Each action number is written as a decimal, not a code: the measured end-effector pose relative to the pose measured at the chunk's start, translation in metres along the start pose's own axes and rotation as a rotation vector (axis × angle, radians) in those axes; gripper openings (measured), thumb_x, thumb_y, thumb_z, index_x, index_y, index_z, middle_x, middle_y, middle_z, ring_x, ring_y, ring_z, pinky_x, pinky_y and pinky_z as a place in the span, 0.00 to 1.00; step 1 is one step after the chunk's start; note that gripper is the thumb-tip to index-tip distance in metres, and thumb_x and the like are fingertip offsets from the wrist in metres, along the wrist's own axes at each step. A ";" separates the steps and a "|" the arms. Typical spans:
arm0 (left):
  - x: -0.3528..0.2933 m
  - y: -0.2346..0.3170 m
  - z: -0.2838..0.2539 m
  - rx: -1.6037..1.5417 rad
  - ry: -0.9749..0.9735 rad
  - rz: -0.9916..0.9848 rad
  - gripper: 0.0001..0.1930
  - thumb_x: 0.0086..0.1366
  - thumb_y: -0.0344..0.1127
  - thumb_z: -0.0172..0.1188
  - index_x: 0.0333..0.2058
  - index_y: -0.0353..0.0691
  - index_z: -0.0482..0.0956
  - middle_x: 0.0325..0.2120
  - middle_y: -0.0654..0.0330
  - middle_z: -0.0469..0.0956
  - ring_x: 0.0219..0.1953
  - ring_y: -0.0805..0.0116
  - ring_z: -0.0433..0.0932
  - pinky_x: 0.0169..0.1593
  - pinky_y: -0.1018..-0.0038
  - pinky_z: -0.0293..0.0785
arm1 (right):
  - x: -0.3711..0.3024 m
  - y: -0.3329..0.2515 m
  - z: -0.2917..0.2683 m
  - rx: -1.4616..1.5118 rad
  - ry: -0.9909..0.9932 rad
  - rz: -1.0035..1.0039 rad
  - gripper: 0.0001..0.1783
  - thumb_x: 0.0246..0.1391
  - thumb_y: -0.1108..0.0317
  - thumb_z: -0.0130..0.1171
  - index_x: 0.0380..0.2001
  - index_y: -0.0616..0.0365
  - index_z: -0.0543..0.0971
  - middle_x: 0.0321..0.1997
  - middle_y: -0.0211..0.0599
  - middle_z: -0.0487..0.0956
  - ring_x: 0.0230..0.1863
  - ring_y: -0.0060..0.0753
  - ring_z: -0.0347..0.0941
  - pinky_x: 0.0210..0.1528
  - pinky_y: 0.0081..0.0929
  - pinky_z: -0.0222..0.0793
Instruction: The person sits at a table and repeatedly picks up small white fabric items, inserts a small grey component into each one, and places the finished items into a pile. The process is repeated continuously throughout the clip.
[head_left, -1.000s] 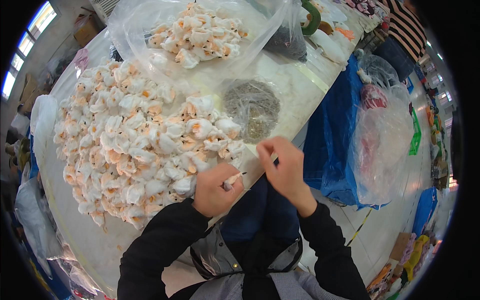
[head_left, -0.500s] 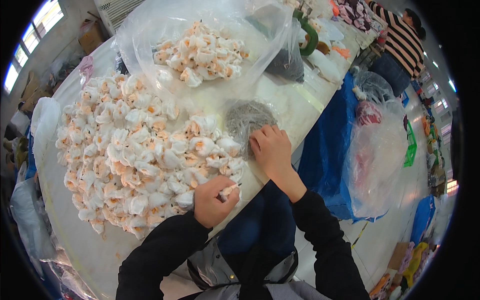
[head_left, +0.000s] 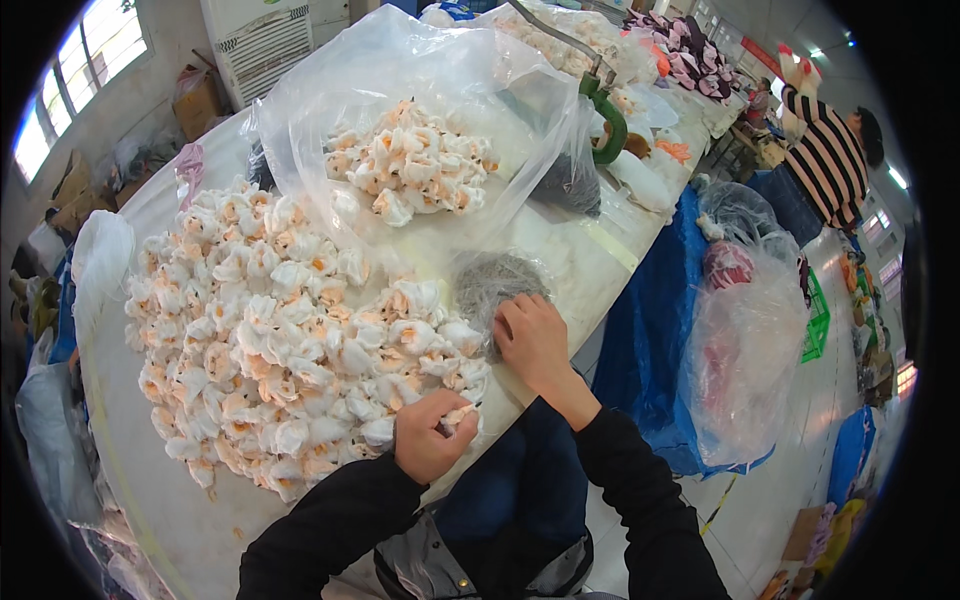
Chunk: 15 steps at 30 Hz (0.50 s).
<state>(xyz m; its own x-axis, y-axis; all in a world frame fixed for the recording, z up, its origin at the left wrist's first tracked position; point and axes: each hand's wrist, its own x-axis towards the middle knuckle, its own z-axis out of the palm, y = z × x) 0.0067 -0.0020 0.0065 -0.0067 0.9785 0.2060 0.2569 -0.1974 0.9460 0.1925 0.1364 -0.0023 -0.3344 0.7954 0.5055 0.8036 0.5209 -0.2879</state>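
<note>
My left hand [head_left: 432, 435] is closed around a small white-and-orange plush piece [head_left: 459, 418] at the near edge of the table. Beside it spreads a wide heap of similar puffy white plush pieces [head_left: 270, 330] with orange and dark spots. My right hand [head_left: 533, 342] reaches to a clear plastic bag of small grey-brown bits [head_left: 492, 280]. Its fingers are bent and drawn together at the bag's near side. Whatever they pinch is hidden.
A large clear bag [head_left: 320, 80] with more plush pieces lies farther back, near a dark-filled bag [head_left: 568, 185] and a green clamp [head_left: 610, 125]. Right of the table [head_left: 130, 480] hang blue sheeting [head_left: 645, 350] and a stuffed clear bag [head_left: 745, 370]. A person in stripes [head_left: 825, 160] stands beyond.
My view has tilted up, so the table and background sit lower in the picture. The left hand keeps its plush piece, and the right hand stays at the bag of grey bits.
</note>
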 end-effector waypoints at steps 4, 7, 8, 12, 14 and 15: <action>-0.002 -0.009 -0.001 -0.019 0.016 0.000 0.06 0.63 0.31 0.69 0.35 0.35 0.84 0.27 0.56 0.81 0.22 0.65 0.78 0.29 0.72 0.74 | -0.006 -0.022 -0.025 0.284 0.046 0.024 0.04 0.54 0.70 0.69 0.33 0.54 0.83 0.34 0.37 0.81 0.41 0.49 0.78 0.43 0.43 0.74; 0.003 -0.011 0.002 -0.027 0.014 0.038 0.07 0.62 0.30 0.68 0.36 0.34 0.84 0.28 0.55 0.81 0.22 0.67 0.77 0.29 0.73 0.73 | -0.031 -0.039 -0.050 0.382 0.037 -0.083 0.06 0.50 0.74 0.71 0.32 0.55 0.84 0.32 0.36 0.81 0.38 0.48 0.78 0.41 0.40 0.74; 0.002 -0.010 0.001 -0.030 0.006 0.012 0.07 0.62 0.30 0.68 0.36 0.34 0.84 0.28 0.55 0.81 0.22 0.67 0.77 0.29 0.73 0.73 | -0.036 -0.050 -0.058 0.375 0.014 -0.108 0.07 0.50 0.77 0.72 0.33 0.57 0.84 0.33 0.37 0.82 0.36 0.47 0.78 0.39 0.39 0.73; 0.000 -0.007 0.002 -0.060 0.000 -0.015 0.07 0.62 0.30 0.68 0.37 0.34 0.84 0.28 0.56 0.80 0.23 0.69 0.77 0.29 0.74 0.72 | -0.053 -0.060 -0.057 0.347 0.046 -0.154 0.10 0.47 0.76 0.73 0.34 0.53 0.83 0.32 0.32 0.81 0.36 0.43 0.77 0.38 0.37 0.72; -0.002 -0.012 0.001 -0.040 0.000 -0.004 0.07 0.63 0.31 0.68 0.37 0.34 0.84 0.27 0.58 0.81 0.22 0.73 0.77 0.28 0.75 0.72 | -0.052 -0.061 -0.059 0.319 0.057 -0.186 0.12 0.46 0.77 0.73 0.34 0.53 0.83 0.32 0.32 0.81 0.36 0.41 0.77 0.38 0.36 0.72; -0.001 -0.011 0.001 -0.050 -0.004 -0.034 0.07 0.63 0.31 0.67 0.36 0.34 0.84 0.26 0.59 0.80 0.24 0.75 0.75 0.29 0.75 0.71 | -0.053 -0.060 -0.058 0.310 0.065 -0.196 0.12 0.46 0.77 0.73 0.34 0.53 0.83 0.32 0.31 0.81 0.36 0.41 0.77 0.38 0.36 0.72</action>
<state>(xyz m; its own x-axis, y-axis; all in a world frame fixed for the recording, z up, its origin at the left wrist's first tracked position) 0.0047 -0.0009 -0.0048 -0.0108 0.9850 0.1722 0.2076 -0.1663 0.9640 0.1911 0.0451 0.0354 -0.4276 0.6549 0.6231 0.5369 0.7386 -0.4077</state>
